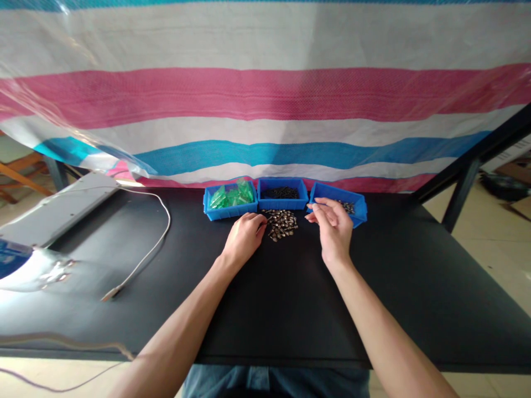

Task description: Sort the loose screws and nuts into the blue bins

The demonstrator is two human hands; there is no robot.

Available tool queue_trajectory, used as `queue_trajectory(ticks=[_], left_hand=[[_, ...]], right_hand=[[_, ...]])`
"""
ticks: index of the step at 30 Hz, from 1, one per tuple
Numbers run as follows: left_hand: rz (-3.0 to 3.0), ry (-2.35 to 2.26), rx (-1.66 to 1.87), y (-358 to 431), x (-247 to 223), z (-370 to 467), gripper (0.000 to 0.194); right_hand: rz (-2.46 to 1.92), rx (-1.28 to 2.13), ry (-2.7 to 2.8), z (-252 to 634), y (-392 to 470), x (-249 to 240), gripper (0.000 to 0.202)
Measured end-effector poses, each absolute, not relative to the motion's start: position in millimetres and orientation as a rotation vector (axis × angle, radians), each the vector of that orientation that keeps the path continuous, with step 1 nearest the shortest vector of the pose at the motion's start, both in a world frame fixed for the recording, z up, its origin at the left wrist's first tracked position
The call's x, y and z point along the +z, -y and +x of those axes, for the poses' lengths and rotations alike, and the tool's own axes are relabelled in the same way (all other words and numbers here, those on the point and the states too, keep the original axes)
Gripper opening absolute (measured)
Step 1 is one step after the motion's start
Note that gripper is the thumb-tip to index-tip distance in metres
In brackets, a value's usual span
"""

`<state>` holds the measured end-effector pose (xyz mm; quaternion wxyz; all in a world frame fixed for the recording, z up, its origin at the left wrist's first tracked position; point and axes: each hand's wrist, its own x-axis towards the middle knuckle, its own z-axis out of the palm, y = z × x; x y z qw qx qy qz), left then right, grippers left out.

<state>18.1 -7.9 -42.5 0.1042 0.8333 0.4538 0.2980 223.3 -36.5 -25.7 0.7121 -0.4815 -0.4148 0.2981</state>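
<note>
A heap of small metal pieces (282, 224), shiny and brownish, lies loose on the black table in front of the bins. My left hand (245, 235) rests at the heap's left edge, its fingers curled together at the nearest pieces; what they pinch is too small to make out. To the right of the heap, my right hand (335, 229) is raised before the right blue bin (360, 210), partly covering it. Its thumb and forefinger come together, and anything between them is too small to name. Small silvery parts (347, 207) show inside that bin.
A left blue bin (226, 213) holds green translucent pieces (232, 196); a middle blue bin (283, 204) holds small dark parts (282, 192). A white cable (146, 255) and a clear plastic object with a blue label (25, 268) lie left. Striped sheeting (265, 94) hangs behind.
</note>
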Motion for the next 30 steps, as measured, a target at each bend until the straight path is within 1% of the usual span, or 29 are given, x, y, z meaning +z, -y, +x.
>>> queue_trajectory(ticks=[3,8,14,18,21,30], left_hand=[[2.344,-1.317,0.968,9,-41,20,0.013],[1.882,-1.149,1.172,11,-34,26,0.007],[1.483,-0.927,1.214,15,-23,29,0.030],[1.342,-0.841,1.162,16,-20,30,0.039],[1.284,-0.802,1.153,16,-21,32,0.042],[1.203,-0.791,1.148,19,-23,39,0.044]], right_hand=[[-1.067,0.679,0.949,224,37,-26,0.025],[-1.095,0.812,1.097,223,41,-22,0.026],[-1.022,1.134,1.334,220,48,-17,0.028],[-0.962,1.217,1.343,219,49,-18,0.024],[-0.943,1.240,1.339,219,49,-19,0.019],[-0.924,1.324,1.323,219,50,-18,0.018]])
